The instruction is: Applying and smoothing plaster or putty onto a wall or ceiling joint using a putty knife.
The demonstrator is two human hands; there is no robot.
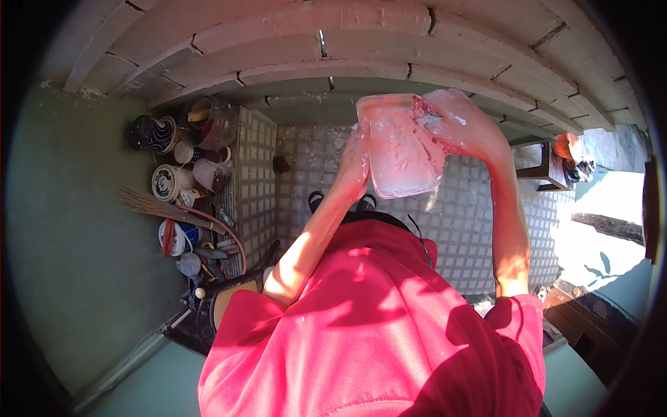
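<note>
Both Hands on a Pale Tub Held Up Over a Tiled Floor

Nearest to us is our own red shirt [375, 326], filling the lower middle of the view, with both bare forearms rising out of it. We hold a pale, translucent plastic tub [399, 146] up in front of us, between our two hands. Our left hand [356, 161] presses flat against the tub's left side, fingers stretched along the wall, so the tub lies directly to the right of that palm and touches it. Our right hand [464, 124] grips the tub's upper right corner, the fingers curled over its rim; the tub sits to the left of and slightly below this hand. Both hands and the tub are smeared with a whitish paste, and we cannot tell what lies inside the tub.

Below the tub, well apart from the hands, we see the grey tiled floor [472, 222] and the tips of our dark shoes [340, 201]. Far to the left of the left hand stands a cluster of paint buckets and tins [180, 160] against the green wall [69, 243], with a straw broom [163, 207] lying just below them. Above the hands curve the pale plastered steps [299, 48]. To the right of the right hand, sunlight falls across the floor.
</note>
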